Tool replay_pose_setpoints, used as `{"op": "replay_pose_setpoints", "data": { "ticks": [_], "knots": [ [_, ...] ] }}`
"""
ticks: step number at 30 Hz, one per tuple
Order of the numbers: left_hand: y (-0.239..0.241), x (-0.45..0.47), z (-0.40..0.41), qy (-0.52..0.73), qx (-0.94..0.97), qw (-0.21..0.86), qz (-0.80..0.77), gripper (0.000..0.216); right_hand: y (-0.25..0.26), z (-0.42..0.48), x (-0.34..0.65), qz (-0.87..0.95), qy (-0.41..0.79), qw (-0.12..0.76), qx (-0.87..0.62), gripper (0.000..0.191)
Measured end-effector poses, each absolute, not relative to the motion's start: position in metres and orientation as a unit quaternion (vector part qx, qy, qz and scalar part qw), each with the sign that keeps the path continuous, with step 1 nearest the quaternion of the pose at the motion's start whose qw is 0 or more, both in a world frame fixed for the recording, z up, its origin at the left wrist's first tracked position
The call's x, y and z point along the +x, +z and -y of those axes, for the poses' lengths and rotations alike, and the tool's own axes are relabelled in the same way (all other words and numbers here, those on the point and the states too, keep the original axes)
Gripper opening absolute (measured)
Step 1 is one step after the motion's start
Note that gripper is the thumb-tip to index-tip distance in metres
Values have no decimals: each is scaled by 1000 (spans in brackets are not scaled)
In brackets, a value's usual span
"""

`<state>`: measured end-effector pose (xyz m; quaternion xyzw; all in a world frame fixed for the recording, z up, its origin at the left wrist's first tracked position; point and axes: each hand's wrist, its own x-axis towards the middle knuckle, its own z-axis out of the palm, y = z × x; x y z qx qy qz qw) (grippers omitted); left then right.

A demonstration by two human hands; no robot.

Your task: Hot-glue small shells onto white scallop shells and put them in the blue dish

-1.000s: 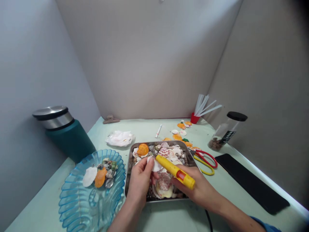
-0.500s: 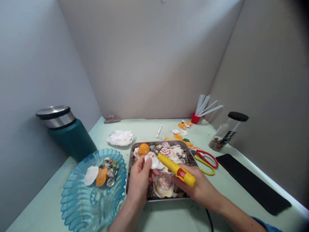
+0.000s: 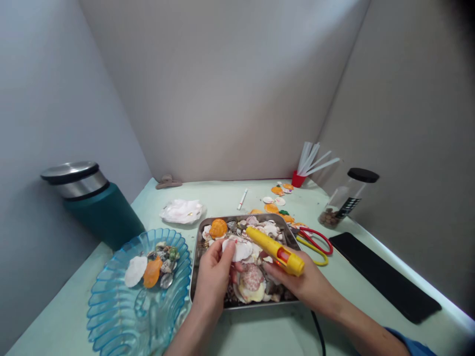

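Observation:
My left hand pinches a white scallop shell between thumb and fingers above the metal tray. A small red mark shows near the shell's upper edge. In my right hand is a yellow hot glue gun, its front end pointing up and left, apart from the white shell. A reddish glow shows by its rear. Below both hands the tray is full of mixed shells, among them an orange scallop shell at the back left and a large speckled shell near the front.
To the left stand a blue glass dish with several shells and a teal bottle. Scissors, a black phone-like slab and a tilted jar lie right. Behind are a red cup of glue sticks and white wrapping.
The glue gun's front end has drawn away from the white shell, up and to the right. My left hand keeps its pinch on the shell. The whole view has shifted slightly.

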<state>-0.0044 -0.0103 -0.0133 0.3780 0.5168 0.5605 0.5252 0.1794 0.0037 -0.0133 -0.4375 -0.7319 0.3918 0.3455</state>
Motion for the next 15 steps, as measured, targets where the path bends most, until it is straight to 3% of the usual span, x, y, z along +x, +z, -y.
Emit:
{"op": "replay_pose_setpoints", "data": {
  "ticks": [6,11,15],
  "knots": [
    [-13,-3,11,556,394,531,-504,33,-9,-12,186,751,326,330,-470,32],
    [-14,-4,12,566,384,507,-524,32,5,-18,195,826,157,177,-511,27],
    [-15,-5,11,568,389,504,-522,33,3,-18,197,858,86,121,-492,34]
  ]
}}
